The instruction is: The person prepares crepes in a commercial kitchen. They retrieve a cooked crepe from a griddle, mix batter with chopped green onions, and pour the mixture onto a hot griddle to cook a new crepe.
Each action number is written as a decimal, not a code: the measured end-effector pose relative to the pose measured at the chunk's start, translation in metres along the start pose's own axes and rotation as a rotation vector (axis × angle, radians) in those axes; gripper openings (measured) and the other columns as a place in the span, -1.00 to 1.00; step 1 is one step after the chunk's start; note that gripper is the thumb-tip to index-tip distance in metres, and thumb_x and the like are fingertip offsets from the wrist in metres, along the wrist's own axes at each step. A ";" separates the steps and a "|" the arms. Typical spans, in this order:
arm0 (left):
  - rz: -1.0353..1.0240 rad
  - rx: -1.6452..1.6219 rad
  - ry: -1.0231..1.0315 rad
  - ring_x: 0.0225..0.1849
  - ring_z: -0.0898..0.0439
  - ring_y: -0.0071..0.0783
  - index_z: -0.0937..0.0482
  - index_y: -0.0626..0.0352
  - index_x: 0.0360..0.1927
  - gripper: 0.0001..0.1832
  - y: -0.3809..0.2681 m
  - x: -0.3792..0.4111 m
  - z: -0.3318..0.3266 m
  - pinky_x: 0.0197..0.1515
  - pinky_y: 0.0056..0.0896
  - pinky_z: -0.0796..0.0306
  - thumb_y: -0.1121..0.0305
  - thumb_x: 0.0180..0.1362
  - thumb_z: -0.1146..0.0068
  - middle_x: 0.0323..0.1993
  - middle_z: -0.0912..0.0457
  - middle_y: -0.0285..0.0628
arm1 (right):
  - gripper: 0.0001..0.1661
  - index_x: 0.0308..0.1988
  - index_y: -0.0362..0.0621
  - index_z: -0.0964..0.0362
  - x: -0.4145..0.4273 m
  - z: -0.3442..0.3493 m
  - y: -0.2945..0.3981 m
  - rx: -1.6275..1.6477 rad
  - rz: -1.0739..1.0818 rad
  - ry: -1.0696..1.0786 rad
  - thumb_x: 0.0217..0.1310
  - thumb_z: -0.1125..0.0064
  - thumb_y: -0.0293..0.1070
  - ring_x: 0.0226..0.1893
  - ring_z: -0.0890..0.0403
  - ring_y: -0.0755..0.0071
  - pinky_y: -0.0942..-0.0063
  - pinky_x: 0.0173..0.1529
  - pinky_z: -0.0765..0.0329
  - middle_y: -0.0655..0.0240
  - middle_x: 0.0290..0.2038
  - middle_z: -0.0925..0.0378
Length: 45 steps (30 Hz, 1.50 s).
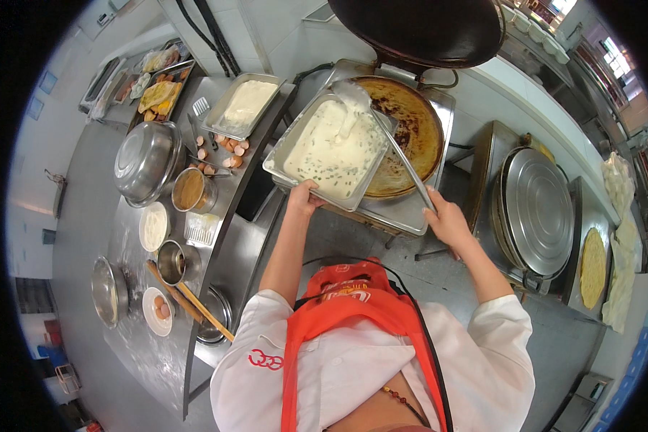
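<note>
My left hand (304,201) grips the near corner of a rectangular steel pan (363,201). Pale batter (318,146) with chopped green bits fills much of that pan. In my right hand (447,220) is the long handle of a steel ladle (402,154). Its bowl is over the far side of the pan, and batter runs down from it. The pan overlaps the left part of a round griddle (429,129), whose surface is browned and dark in patches. Behind the griddle its dark round lid (421,27) stands raised.
Left, a steel table (135,291) bears a large steel bowl (146,162), broken eggshells (235,154), a tray of white batter or dough (248,102), a rolling pin (175,291) and a bowl of eggs (157,312). Right, a second griddle (540,210) has its lid down near a flatbread (593,268).
</note>
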<state>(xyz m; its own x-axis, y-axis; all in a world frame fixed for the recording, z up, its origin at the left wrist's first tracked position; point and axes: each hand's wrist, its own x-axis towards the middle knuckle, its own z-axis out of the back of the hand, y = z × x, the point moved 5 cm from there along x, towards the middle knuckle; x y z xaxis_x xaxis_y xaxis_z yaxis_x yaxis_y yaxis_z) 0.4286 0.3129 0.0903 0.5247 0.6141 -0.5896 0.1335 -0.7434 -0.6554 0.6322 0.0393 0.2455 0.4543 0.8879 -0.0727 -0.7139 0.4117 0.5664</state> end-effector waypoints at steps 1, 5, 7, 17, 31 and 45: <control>-0.002 -0.003 -0.004 -0.24 -0.59 -0.01 -0.34 0.41 -0.01 -0.52 0.002 0.000 -0.003 -0.24 0.10 -0.51 0.49 -0.09 0.07 -0.17 -0.53 0.07 | -0.35 0.19 -0.17 -0.13 0.004 0.005 -0.007 -0.190 0.069 -0.082 0.09 -0.03 -0.29 -0.52 -0.54 -0.10 0.08 -0.38 -0.47 -0.04 -0.54 -0.50; 0.011 0.007 -0.003 -0.26 -0.59 -0.03 -0.35 0.42 -0.03 -0.54 0.008 0.006 -0.012 -0.27 0.07 -0.52 0.48 -0.08 0.07 -0.19 -0.52 0.08 | -0.38 0.16 -0.16 -0.16 0.013 0.019 -0.030 -0.448 0.031 -0.031 0.06 -0.03 -0.33 -0.53 -0.55 -0.08 0.07 -0.39 -0.48 0.00 -0.57 -0.50; 0.015 -0.006 -0.004 -0.26 -0.59 -0.03 -0.34 0.43 -0.03 -0.55 0.012 0.011 -0.019 -0.28 0.08 -0.53 0.47 -0.06 0.07 -0.20 -0.52 0.09 | -0.42 0.13 -0.18 -0.19 0.006 0.020 -0.038 -0.393 -0.004 -0.002 0.07 -0.03 -0.34 -0.57 -0.54 -0.01 0.12 -0.44 -0.46 0.03 -0.59 -0.49; 0.055 0.000 -0.013 -0.18 -0.56 -0.01 -0.29 0.35 0.06 -0.50 0.028 0.016 -0.041 -0.31 0.07 -0.54 0.45 -0.04 0.08 -0.10 -0.48 0.05 | -0.71 -0.05 -0.17 -0.32 -0.035 -0.027 0.012 1.550 -0.650 0.390 0.22 0.03 -0.37 -0.87 -0.26 0.57 0.58 -0.80 -0.18 0.43 -0.70 -0.30; 0.059 0.037 -0.015 -0.16 -0.56 0.01 -0.33 0.30 0.04 -0.51 0.027 0.030 -0.038 -0.24 0.18 -0.49 0.46 -0.05 0.05 -0.10 -0.49 0.04 | -0.44 0.14 -0.25 -0.16 0.003 -0.002 -0.020 0.238 -0.194 0.079 0.16 0.00 -0.30 -0.69 -0.49 0.15 0.25 -0.53 -0.45 0.11 -0.61 -0.45; 0.012 0.144 -0.011 -0.30 -0.60 0.03 -0.32 0.47 -0.02 -0.55 0.019 0.044 -0.077 -0.34 0.13 -0.58 0.46 -0.03 0.09 -0.22 -0.52 0.15 | -0.37 0.16 -0.21 -0.16 -0.036 -0.028 -0.044 0.022 -0.081 0.010 0.07 -0.02 -0.27 -0.53 -0.53 -0.19 0.00 -0.36 -0.47 -0.07 -0.56 -0.50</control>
<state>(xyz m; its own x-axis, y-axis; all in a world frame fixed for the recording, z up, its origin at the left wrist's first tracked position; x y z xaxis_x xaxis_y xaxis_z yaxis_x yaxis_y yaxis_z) 0.5193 0.3051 0.0885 0.5163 0.6091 -0.6020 0.0049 -0.7051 -0.7091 0.6326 -0.0048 0.2006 0.5048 0.8539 -0.1269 -0.6633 0.4777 0.5761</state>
